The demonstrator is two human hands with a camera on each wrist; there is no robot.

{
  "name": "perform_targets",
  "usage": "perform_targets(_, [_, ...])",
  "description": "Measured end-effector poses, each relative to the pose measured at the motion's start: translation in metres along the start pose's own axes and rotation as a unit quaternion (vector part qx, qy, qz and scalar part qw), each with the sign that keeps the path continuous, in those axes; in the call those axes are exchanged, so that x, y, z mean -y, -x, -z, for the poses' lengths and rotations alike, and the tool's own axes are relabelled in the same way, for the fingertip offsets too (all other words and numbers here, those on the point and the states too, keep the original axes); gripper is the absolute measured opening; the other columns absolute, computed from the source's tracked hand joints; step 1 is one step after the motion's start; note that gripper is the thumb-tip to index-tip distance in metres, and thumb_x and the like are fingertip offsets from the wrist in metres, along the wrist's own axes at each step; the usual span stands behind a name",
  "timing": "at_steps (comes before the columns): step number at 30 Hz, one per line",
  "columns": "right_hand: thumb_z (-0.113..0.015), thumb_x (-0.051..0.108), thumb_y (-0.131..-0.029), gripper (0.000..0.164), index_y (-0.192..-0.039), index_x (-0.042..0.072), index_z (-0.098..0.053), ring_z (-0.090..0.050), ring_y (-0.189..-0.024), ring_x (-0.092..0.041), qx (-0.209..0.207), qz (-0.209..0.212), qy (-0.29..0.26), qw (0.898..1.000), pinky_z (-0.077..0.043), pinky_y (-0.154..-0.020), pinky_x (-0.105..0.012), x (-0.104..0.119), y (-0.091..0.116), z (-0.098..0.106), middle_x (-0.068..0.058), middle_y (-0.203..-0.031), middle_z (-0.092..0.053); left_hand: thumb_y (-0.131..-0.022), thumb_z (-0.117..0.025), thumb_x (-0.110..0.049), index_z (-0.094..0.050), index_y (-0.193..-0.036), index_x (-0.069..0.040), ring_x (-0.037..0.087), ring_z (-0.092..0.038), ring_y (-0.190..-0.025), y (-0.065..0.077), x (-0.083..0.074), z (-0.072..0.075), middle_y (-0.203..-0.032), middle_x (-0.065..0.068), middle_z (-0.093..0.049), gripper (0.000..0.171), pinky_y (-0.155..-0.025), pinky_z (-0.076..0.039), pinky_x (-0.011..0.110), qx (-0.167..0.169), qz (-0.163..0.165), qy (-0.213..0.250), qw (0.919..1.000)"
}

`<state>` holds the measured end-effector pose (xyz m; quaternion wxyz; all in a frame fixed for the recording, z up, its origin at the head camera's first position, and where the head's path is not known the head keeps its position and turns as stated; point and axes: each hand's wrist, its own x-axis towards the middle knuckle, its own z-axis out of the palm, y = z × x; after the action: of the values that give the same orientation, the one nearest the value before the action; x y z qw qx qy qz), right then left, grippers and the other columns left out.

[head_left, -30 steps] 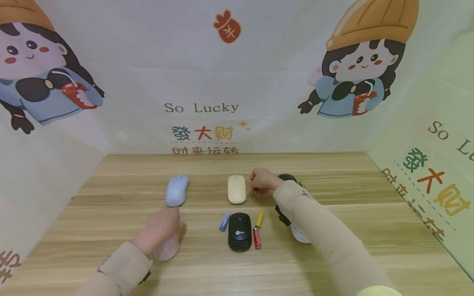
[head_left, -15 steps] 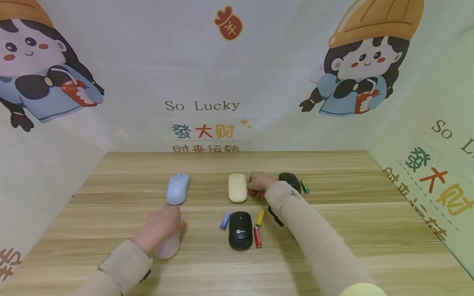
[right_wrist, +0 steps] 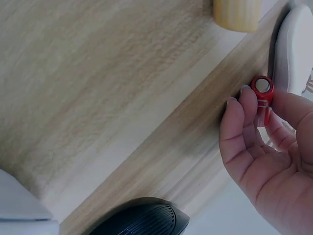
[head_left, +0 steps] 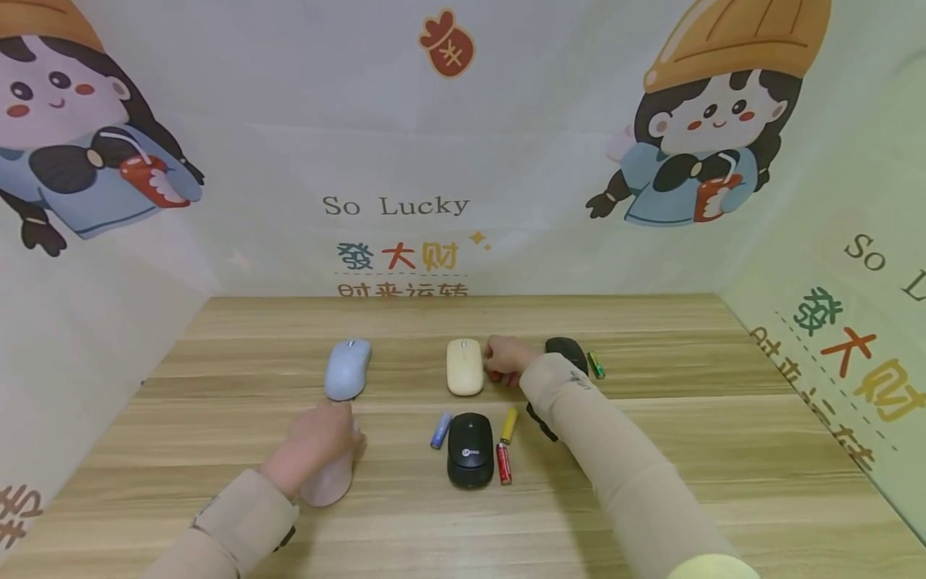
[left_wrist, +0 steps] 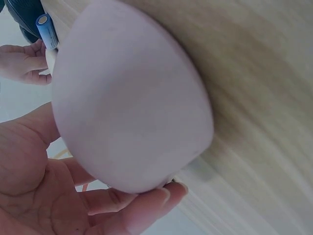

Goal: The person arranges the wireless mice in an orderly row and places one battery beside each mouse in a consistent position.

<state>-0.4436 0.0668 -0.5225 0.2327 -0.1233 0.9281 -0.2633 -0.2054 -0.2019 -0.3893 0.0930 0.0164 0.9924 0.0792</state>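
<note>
My left hand (head_left: 318, 438) holds a pink computer mouse (head_left: 329, 474) at the left front; its fingers and thumb lie around the sides in the left wrist view. Just beyond it lies a light blue mouse (head_left: 347, 370). Between thumb and fingers of my right hand (head_left: 509, 356) is a red battery (right_wrist: 262, 88), held end toward the camera in the right wrist view. That hand is close beside the right edge of a cream mouse (head_left: 465, 367). Whether the battery touches the table cannot be told.
A black mouse (head_left: 470, 450) sits centre front, with a blue battery (head_left: 440, 431) at its left and a yellow battery (head_left: 510, 425) and red battery (head_left: 504, 464) at its right. Behind my right sleeve are another black mouse (head_left: 567, 352) and a green battery (head_left: 596, 365).
My right hand has shifted slightly left toward the cream mouse, with the red battery in it. The sleeve now hides a white thing that showed beside it. My left hand stays put.
</note>
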Motion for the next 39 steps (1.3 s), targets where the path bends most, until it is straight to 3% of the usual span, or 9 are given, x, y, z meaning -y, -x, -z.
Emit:
perform_targets(3, [-0.053, 0.020, -0.089, 0.018, -0.103, 0.014, -0.043, -0.059, -0.054, -0.019, -0.001, 0.008, 0.000, 1.000, -0.048, -0.042, -0.032, -0.032, -0.048, -0.014, -0.006, -0.069, -0.061, -0.080, -0.067, -0.025, -0.057, -0.087, 0.000, 0.026, -0.057, -0.065, 0.000, 0.000, 0.000, -0.073, 0.013, -0.057, 0.028, -0.054, -0.047, 0.039, 0.004, -0.002, -0.003, 1.0000])
perform_targets(5, [-0.056, 0.026, -0.088, 0.022, -0.104, 0.019, -0.042, -0.061, -0.056, -0.022, -0.001, 0.014, 0.003, 1.000, -0.049, -0.041, -0.036, -0.077, -0.114, -0.033, -0.006, -0.071, -0.063, -0.080, -0.067, -0.025, -0.057, -0.087, -0.001, 0.025, -0.057, -0.065, 0.000, 0.000, 0.000, -0.073, 0.013, -0.057, 0.027, -0.054, -0.047, 0.039, 0.005, -0.002, -0.003, 1.0000])
perform_targets(7, [-0.056, 0.028, -0.088, 0.023, -0.105, 0.021, -0.042, -0.063, -0.058, -0.023, 0.003, 0.007, 0.005, 1.000, -0.050, -0.043, -0.038, -0.090, -0.136, -0.038, -0.005, -0.073, -0.064, -0.079, -0.067, -0.025, -0.057, -0.086, -0.001, 0.025, -0.056, -0.064, 0.000, 0.001, 0.000, -0.072, 0.012, -0.057, 0.027, -0.053, -0.047, 0.039, 0.004, -0.002, -0.001, 1.0000])
perform_targets(11, [-0.052, 0.023, -0.089, 0.018, -0.102, 0.015, -0.043, -0.060, -0.057, -0.020, 0.002, 0.016, 0.035, 0.999, -0.049, -0.045, -0.035, -0.053, -0.081, -0.022, -0.005, -0.071, -0.061, -0.078, -0.067, -0.025, -0.057, -0.084, -0.002, 0.024, -0.056, -0.062, -0.003, 0.002, -0.003, -0.071, 0.011, -0.056, 0.025, -0.051, -0.046, 0.038, 0.007, 0.009, 0.001, 0.9999])
perform_targets(16, [-0.048, 0.017, -0.091, 0.015, -0.103, 0.007, -0.045, -0.059, -0.063, -0.021, 0.004, -0.010, 0.050, 0.999, -0.050, -0.051, -0.035, 0.026, 0.029, 0.011, -0.008, -0.076, -0.061, -0.078, -0.068, -0.024, -0.057, -0.084, -0.002, 0.024, -0.056, -0.062, -0.004, 0.002, -0.004, -0.072, 0.012, -0.056, 0.025, -0.051, -0.046, 0.038, 0.008, 0.012, 0.005, 0.9999])
perform_targets(19, [-0.050, 0.021, -0.092, 0.022, -0.108, 0.007, -0.044, -0.059, -0.064, -0.021, 0.010, -0.011, 0.042, 0.999, -0.050, -0.053, -0.034, 0.036, 0.045, 0.017, -0.009, -0.079, -0.059, -0.078, -0.068, -0.024, -0.057, -0.083, -0.002, 0.024, -0.055, -0.062, -0.002, 0.001, -0.002, -0.071, 0.012, -0.056, 0.026, -0.051, -0.046, 0.038, 0.005, 0.006, 0.010, 0.9999])
perform_targets(25, [-0.055, 0.035, -0.087, 0.052, -0.126, 0.008, -0.036, -0.059, -0.060, -0.019, 0.020, 0.005, 0.021, 1.000, -0.049, -0.047, -0.033, -0.005, -0.004, 0.006, -0.009, -0.085, -0.055, -0.078, -0.068, -0.024, -0.056, -0.084, -0.001, 0.025, -0.056, -0.063, -0.001, 0.001, -0.001, -0.072, 0.012, -0.056, 0.027, -0.053, -0.047, 0.039, 0.005, 0.001, 0.005, 1.0000])
perform_targets(33, [-0.052, 0.019, -0.089, 0.054, -0.136, 0.001, -0.033, -0.048, -0.059, -0.015, 0.010, -0.051, 0.042, 0.998, -0.046, -0.055, -0.025, 0.088, 0.133, 0.054, -0.010, -0.088, -0.053, -0.078, -0.068, -0.024, -0.057, -0.084, 0.000, 0.025, -0.057, -0.064, 0.001, 0.000, 0.001, -0.073, 0.013, -0.058, 0.026, -0.054, -0.048, 0.040, -0.005, -0.009, -0.002, 0.9999])
perform_targets(39, [-0.052, 0.016, -0.091, 0.037, -0.124, -0.001, -0.046, -0.044, -0.052, -0.012, 0.021, 0.013, 0.122, 0.992, -0.039, -0.048, -0.023, 0.099, 0.175, 0.063, -0.012, -0.092, -0.056, -0.077, -0.067, -0.023, -0.058, -0.079, -0.002, 0.025, -0.057, -0.063, 0.000, 0.001, 0.000, -0.071, 0.013, -0.058, 0.023, -0.054, -0.047, 0.041, -0.014, -0.016, -0.011, 0.9997])
